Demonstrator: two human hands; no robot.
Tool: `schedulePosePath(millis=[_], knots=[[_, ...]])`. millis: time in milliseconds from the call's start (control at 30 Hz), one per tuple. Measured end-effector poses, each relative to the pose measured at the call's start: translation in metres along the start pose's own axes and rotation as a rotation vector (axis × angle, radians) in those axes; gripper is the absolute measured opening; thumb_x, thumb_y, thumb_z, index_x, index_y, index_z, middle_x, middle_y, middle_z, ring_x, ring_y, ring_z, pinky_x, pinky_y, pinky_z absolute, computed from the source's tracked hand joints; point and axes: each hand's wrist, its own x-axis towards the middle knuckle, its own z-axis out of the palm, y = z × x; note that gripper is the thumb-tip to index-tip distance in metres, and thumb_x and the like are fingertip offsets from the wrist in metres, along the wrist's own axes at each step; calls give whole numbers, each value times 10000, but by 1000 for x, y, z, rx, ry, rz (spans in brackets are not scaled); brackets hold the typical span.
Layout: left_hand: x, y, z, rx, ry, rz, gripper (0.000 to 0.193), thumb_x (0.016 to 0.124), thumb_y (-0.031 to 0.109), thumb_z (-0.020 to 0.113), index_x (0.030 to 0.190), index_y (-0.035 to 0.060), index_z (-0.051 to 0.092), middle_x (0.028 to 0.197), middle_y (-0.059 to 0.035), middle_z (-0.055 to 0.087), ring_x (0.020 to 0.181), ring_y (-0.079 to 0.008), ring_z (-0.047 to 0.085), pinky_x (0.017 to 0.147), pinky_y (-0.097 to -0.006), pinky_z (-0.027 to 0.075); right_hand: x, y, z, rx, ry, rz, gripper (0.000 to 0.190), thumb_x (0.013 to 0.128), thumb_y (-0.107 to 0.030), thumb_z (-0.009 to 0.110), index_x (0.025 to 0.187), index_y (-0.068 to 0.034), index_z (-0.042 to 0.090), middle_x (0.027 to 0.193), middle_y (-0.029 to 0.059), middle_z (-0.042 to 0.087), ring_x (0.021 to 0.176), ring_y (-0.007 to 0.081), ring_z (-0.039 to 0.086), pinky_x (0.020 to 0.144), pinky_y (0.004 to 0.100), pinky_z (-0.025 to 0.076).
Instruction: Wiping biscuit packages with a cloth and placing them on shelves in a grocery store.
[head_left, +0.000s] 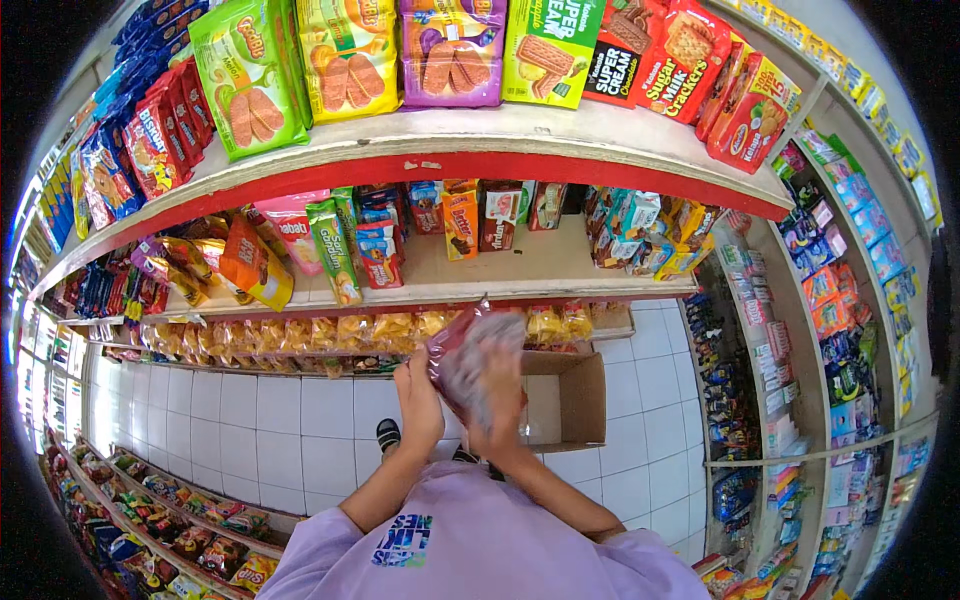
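A shiny dark red snack packet (459, 341) is held up in front of the body, before the shelves. My left hand (420, 401) grips its left edge. My right hand (496, 405) is on the packet's right side with a greyish cloth (499, 337) pressed to its face; motion blurs both. Below and to the right, an open cardboard box (585, 401) stands on the tiled floor, partly hidden by my right hand.
Biscuit packets (450, 52) line the upper red-edged shelf (465, 171). Boxed biscuits (460, 225) stand on the shelf below, above a row of bagged yellow snacks (300, 335). Stocked racks rise at the right (757, 300) and lower left (150, 555).
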Motion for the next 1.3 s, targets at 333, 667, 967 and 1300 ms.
schedulePosePath(millis=[333, 667, 967, 1300], knots=[[-3, 19, 6, -212, 119, -62, 368, 963, 351, 487, 1048, -8, 491, 1014, -85, 505, 948, -151, 482, 871, -283, 386, 6, -17, -4, 78, -24, 65, 632, 712, -72, 559, 1332, -8, 455, 1465, 187, 331, 1386, 380, 236, 1123, 522, 132], [11, 25, 0, -406, 112, 4, 329, 954, 333, 510, 1049, 25, 445, 1041, -96, 529, 935, -143, 523, 857, -303, 422, -4, -9, 0, 13, -137, -42, 551, 771, -55, 501, 1316, 6, 448, 1446, 208, 349, 1384, 394, 233, 1104, 582, 122], [5, 29, -7, -415, 78, -31, 228, 962, 271, 498, 968, 47, 538, 929, -44, 576, 846, -116, 543, 772, -271, 434, 26, 61, -17, 563, -49, 652, 449, 868, -192, 639, 1239, 22, 503, 1197, 104, 579, 1098, 204, 526, 971, 316, 378], [15, -20, -59, -305, -310, 78, 364, 944, 313, 530, 1178, 34, 511, 1110, -47, 595, 1003, -140, 578, 844, -286, 475, 54, 23, -1, 1202, -150, 857, 549, 879, -135, 630, 1358, -33, 383, 1295, 80, 509, 1179, 194, 489, 1017, 338, 380]])
